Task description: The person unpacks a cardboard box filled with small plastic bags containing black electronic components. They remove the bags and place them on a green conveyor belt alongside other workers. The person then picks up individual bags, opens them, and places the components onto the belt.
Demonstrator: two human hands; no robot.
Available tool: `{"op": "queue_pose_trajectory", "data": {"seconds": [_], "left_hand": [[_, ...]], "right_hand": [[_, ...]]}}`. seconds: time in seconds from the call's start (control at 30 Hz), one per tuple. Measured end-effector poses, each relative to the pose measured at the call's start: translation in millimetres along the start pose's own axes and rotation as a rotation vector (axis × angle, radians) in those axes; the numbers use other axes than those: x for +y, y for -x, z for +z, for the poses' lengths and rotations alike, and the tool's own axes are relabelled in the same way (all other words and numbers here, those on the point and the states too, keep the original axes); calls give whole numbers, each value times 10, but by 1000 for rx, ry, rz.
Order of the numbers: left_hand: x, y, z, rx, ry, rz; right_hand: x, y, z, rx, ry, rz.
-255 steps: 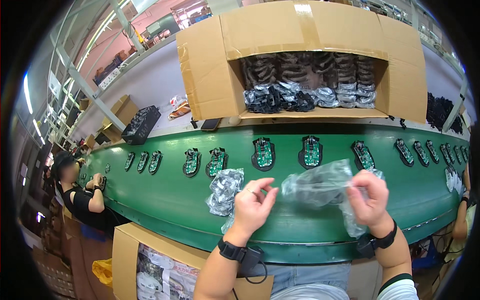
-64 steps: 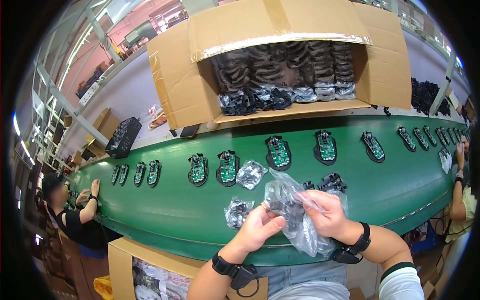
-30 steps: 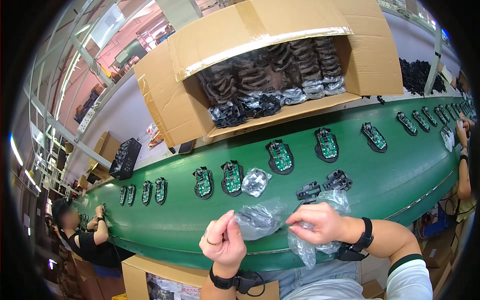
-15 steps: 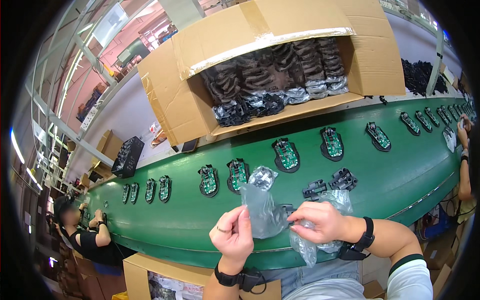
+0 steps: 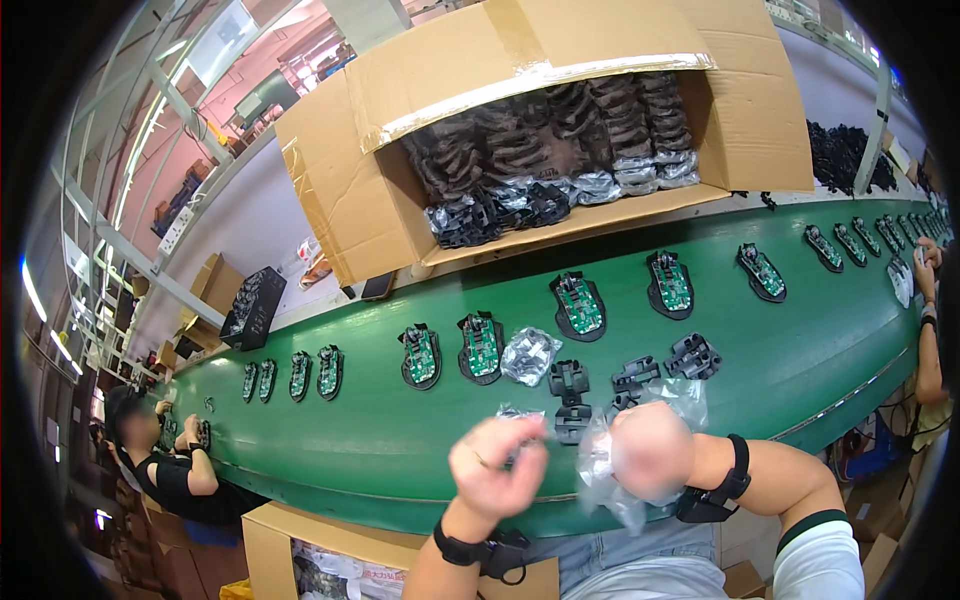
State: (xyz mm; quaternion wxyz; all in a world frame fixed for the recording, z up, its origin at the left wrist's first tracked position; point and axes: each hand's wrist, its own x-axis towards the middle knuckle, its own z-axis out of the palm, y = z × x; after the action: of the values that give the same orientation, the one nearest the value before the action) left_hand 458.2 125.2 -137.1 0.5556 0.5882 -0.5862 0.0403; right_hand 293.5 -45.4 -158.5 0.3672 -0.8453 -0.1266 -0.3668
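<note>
Bare blk plastic parts on belt, both hands at clear bags

Person's L hand (image 5: 497, 467): motion-blurred, fingers curled, right in front of a bagged pc (image 5: 520, 411); can't tell if grip is clamped on it or just near. R hand (image 5: 648, 452): also blurred, over crumpled clear bags (image 5: 688, 400); can't tell if fingers are together or apart.

4 bare blk parts (image 5: 573, 424) on the green belt (image 5: 380, 455), just beyond the hands: 2 one behind the other betw. the hands, 2 farther R, near each other. Another wrapped part (image 5: 530, 356) lies just L of these, next to a PCB on blk base (image 5: 482, 348). More such PCBs in a row along belt. Open carton (image 5: 560, 45) behind belt, w/ stacked dark pcs + bagged parts inside. Co-worker (image 5: 190, 465) far L, at belt.
</note>
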Motion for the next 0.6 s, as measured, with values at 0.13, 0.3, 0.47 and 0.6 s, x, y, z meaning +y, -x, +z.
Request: {"op": "queue_pose_trajectory", "data": {"seconds": [0.13,0.3,0.47,0.6], "left_hand": [[-412,1,-61,95,-396,-158],[-577,-153,265,-209,-750,-48],[-702,-11,304,-137,-646,-170],[-721,39,273,-13,-533,-144]], "right_hand": [[-24,-36,-13,-131,3,-83],[-67,-53,152,-302,-150,-137],[-49,15,226,-286,-56,-171],[-27,42,267,-153,65,-19]]}}
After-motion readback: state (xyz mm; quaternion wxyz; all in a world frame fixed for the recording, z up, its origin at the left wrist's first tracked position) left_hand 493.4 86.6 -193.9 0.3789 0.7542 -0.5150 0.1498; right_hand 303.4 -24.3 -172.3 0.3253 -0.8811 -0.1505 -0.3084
